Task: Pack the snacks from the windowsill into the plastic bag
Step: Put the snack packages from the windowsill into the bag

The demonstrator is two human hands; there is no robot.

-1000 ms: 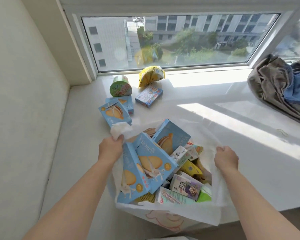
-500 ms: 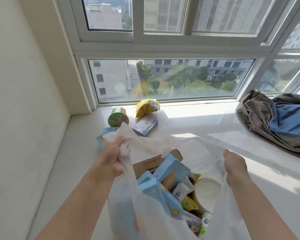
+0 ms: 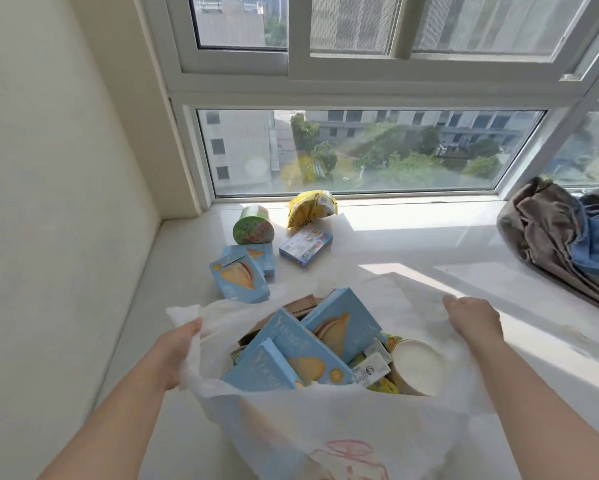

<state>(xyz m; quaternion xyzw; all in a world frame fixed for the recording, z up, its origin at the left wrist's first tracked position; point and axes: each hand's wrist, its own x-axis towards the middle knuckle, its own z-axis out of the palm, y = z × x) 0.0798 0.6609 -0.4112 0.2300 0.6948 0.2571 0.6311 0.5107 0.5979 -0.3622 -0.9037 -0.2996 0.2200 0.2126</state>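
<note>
White plastic bag [image 3: 343,434], partly filled with blue biscuit boxes [image 3: 343,323], stands on the windowsill [image 3: 412,244], its rim gripped at the left by the left hand [image 3: 173,355] and at the right by the right hand [image 3: 473,317], while five snacks [image 3: 253,230] lie beyond it.

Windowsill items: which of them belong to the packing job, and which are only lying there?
Belong to the job:
plastic bag
light blue biscuit boxes
green cup
yellow packet
small blue box

Only lying about:
heap of clothes
</note>
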